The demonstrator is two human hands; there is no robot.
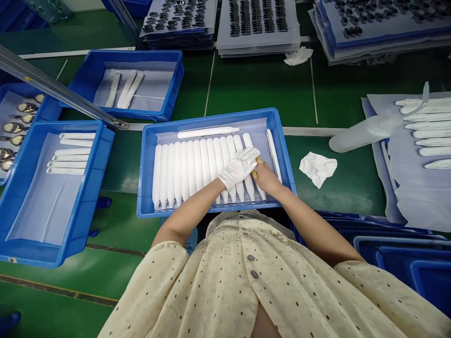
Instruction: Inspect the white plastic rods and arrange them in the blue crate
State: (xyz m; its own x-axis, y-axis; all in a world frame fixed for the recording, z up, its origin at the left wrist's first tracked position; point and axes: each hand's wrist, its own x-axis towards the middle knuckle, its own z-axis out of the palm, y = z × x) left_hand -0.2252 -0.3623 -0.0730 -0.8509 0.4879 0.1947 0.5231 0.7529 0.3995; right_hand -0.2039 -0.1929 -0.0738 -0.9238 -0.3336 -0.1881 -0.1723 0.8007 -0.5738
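Observation:
My left hand [239,165] wears a white glove and lies with fingers stretched over the right end of a row of several white handle-shaped pieces [197,164] in a blue tray [148,188]. My right hand [263,177] is bare with yellow finger cots. It sits just under and beside the gloved hand, on the rightmost white pieces, and its fingers are mostly hidden. One long white piece [207,132] lies crosswise at the tray's far side, another [273,152] along its right wall.
A blue tray [56,253] at left holds several white pieces; another [141,115] behind holds three. Spoons [14,127] lie far left. A crumpled white cloth [317,168], a white bottle [366,133], sheets of dark small parts [257,21] and stacked blue trays [405,249] surround.

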